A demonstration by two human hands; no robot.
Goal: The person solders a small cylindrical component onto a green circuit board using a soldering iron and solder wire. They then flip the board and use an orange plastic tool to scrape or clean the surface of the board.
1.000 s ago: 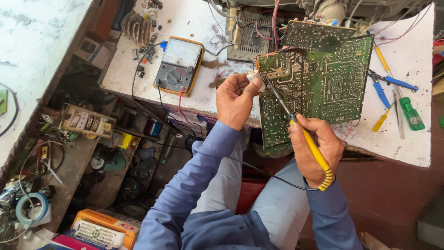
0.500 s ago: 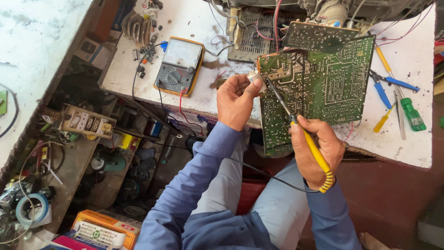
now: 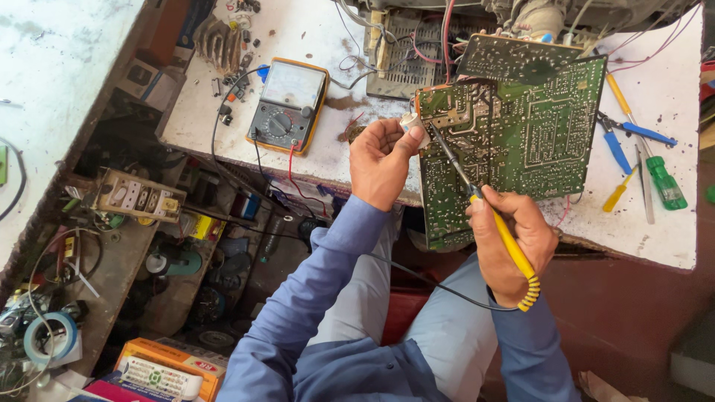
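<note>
Left hand [image 3: 381, 165]: I pinched a small white part [image 3: 411, 123] between thumb and fingers, at the board's upper left corner.
Right hand [image 3: 512, 246]: my fingers were closed round the yellow iron [image 3: 506, 238], its tip on the board.
Board [image 3: 521, 134]: green, solder side up, it stood tilted over the table [image 3: 670, 238] edge, its lower end hanging above my lap.
Meter [image 3: 289, 106]: it lay flat on the table, left of my left hand, well apart from the board.
Pliers [image 3: 622, 138]: blue-handled, just right of the board.
Screwdriver [image 3: 663, 182]: green-handled, beside the pliers.
Tape [image 3: 46, 339]: a roll on the low shelf at far left.
</note>
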